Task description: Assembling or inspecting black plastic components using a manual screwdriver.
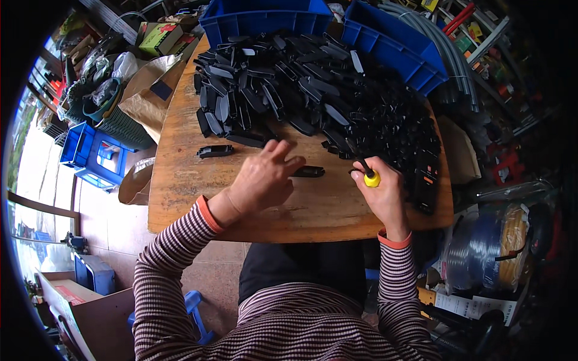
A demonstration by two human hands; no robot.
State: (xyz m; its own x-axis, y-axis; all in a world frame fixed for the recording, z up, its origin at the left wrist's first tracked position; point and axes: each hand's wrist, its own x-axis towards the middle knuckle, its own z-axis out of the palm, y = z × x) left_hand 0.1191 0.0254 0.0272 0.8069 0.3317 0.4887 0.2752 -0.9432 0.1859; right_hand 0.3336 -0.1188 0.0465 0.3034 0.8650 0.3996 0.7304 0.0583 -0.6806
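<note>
My right hand is closed around a screwdriver with a yellow handle end and a dark upper part, at the right of the wooden table. Something small and dark shows by its thumb, too small to name. My left hand hovers over the middle of the table, fingers apart, and no held thing shows. Just right of its fingertips lies a slim black plastic housing. Another such black housing rests to the left. Beyond both hands spreads a large heap of black plastic shells.
Smaller black parts pile up at the right, beside a long dark package along the edge. Two blue bins, one at the back and one at the back right, border the heap. Paper bags stand left of the table.
</note>
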